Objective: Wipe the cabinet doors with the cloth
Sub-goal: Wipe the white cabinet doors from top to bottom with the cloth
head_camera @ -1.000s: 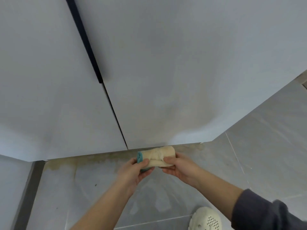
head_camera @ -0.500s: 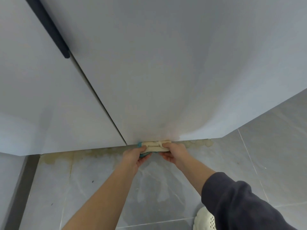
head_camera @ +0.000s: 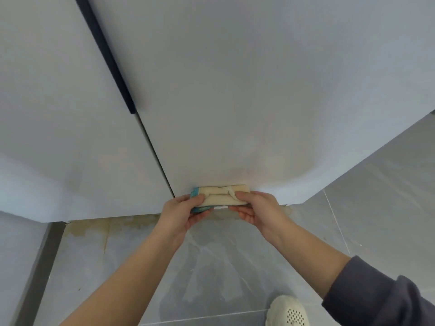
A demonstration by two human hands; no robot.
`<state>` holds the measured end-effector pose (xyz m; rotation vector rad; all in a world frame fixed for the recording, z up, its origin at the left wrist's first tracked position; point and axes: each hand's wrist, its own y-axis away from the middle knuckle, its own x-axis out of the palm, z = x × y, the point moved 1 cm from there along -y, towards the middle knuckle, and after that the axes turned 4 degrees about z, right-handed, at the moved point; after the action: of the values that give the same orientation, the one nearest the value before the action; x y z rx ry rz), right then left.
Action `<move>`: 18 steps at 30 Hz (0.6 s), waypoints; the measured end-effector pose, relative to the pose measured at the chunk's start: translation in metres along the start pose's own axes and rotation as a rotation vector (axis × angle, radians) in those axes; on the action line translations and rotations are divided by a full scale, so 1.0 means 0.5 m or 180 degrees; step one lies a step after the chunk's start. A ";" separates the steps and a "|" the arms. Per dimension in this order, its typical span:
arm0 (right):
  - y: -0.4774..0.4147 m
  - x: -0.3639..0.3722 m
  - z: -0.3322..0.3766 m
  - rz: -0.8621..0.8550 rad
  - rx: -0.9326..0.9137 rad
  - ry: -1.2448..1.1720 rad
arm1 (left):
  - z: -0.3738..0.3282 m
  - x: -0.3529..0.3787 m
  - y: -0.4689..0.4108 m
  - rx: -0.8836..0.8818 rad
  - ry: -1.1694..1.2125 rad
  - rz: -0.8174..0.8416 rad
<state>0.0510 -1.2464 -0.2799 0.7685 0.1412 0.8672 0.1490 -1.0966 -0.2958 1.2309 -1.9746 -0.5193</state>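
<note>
A folded cream cloth (head_camera: 221, 196) with a teal edge lies lengthwise against the bottom edge of the right white cabinet door (head_camera: 247, 90). My left hand (head_camera: 182, 214) grips its teal left end, thumb on top. My right hand (head_camera: 256, 209) grips its right end, thumb on top and fingers curled beneath. The left cabinet door (head_camera: 58, 137) meets the right one at a thin dark seam just left of the cloth. A long black handle (head_camera: 108, 57) runs along that seam higher up.
Grey floor tiles (head_camera: 211, 267) stretch below, with yellowish stains along the cabinet base. A cream perforated shoe (head_camera: 288, 311) shows at the bottom right. A dark strip (head_camera: 40, 267) runs down the floor at the left.
Both hands carried the cloth forward from above the floor to the foot of the right door. My view has shifted, so the handle now appears further right.
</note>
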 end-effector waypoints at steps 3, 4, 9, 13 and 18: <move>0.059 0.006 0.056 0.0116 -0.0214 -0.0006 | -0.049 0.029 0.055 0.0174 -0.0064 0.0136; 0.077 0.008 0.073 0.0144 -0.0277 -0.0025 | -0.063 0.039 0.072 0.0228 -0.0070 0.0167; 0.175 0.018 0.171 0.0265 -0.0688 -0.0027 | -0.145 0.093 0.161 0.0601 -0.0067 0.0426; 0.244 0.031 0.241 0.0345 -0.1002 -0.0148 | -0.205 0.137 0.232 0.0981 -0.0135 0.0625; 0.323 0.051 0.320 0.0478 -0.1425 -0.0234 | -0.278 0.181 0.312 0.1601 -0.0235 0.0868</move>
<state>0.0305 -1.2510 -0.0518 0.3928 -0.1749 0.9672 0.1391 -1.0998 -0.0685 1.2097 -2.3762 0.0796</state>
